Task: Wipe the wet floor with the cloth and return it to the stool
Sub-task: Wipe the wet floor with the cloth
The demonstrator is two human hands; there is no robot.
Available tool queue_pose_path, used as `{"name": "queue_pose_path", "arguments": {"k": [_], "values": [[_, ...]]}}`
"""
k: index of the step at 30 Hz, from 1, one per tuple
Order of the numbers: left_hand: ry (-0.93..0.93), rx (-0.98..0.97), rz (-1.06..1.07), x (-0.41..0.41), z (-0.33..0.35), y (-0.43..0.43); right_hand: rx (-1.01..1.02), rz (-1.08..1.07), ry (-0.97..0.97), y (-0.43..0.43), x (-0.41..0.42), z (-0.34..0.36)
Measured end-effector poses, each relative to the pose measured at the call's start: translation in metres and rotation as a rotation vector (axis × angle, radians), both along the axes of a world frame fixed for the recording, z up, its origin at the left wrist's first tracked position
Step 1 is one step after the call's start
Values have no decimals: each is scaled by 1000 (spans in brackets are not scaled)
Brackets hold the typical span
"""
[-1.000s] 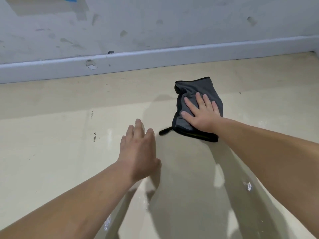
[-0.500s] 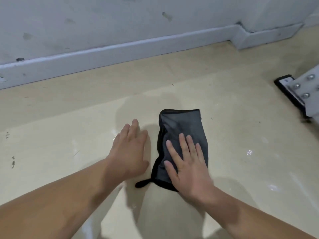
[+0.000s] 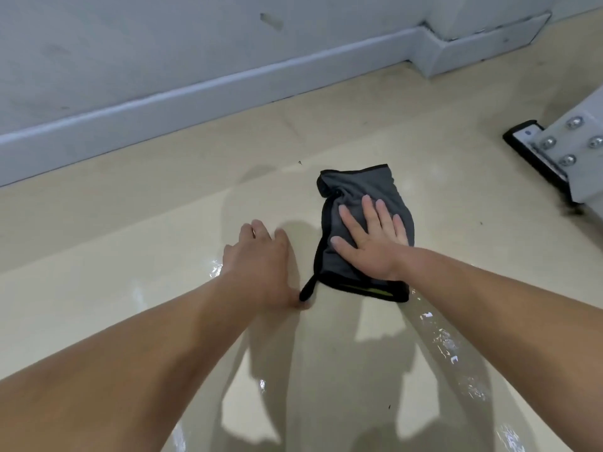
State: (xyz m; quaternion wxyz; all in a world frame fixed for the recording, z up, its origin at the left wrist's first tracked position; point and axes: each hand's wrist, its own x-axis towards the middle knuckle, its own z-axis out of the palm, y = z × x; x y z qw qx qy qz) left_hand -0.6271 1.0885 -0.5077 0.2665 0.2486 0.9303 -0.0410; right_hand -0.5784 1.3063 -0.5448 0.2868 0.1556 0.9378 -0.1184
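Note:
A grey cloth (image 3: 355,187) with black edging and a small black loop lies folded on the beige floor (image 3: 163,243). My right hand (image 3: 368,236) presses flat on it, fingers straight and spread. My left hand (image 3: 261,262) rests flat on the bare floor just left of the cloth, close to the loop. Thin streaks and drops of water (image 3: 447,344) glisten on the floor below the cloth and near my left wrist. The stool is not in view.
A white wall with a skirting board (image 3: 202,93) runs along the back and steps out at the upper right. A white metal bracket with bolts and a black foot (image 3: 551,151) stands on the floor at the right edge.
My right hand has pushed the cloth away from me and a little to the right, bunching its far left corner. My left hand stays planted on the floor.

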Motion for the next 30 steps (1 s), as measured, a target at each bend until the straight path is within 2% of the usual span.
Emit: {"name": "queue_pose_path", "arguments": {"k": [7, 14, 18, 21, 23, 26, 28, 30], "values": [[-42, 16, 19, 1, -10, -7, 48, -114, 24, 25, -75, 3], [-92, -48, 15, -5, -9, -6, 78, -73, 94, 36, -104, -5], [-97, -103, 25, -7, -3, 0, 74, -23, 206, 22, -58, -8], [-79, -229, 8, -9, 11, 18, 38, -4, 260, 0, 10, -10], [31, -343, -64, -8, 20, 40, 49, 25, 283, -9, 61, -9], [167, -420, -268, 9, 27, 76, 67, 47, 197, 15, 106, -5], [178, -390, -413, 31, 26, 98, 63, -14, 183, 47, 109, -3], [112, -315, -463, 55, 21, 115, 43, -114, 136, 82, 105, -1]]}}
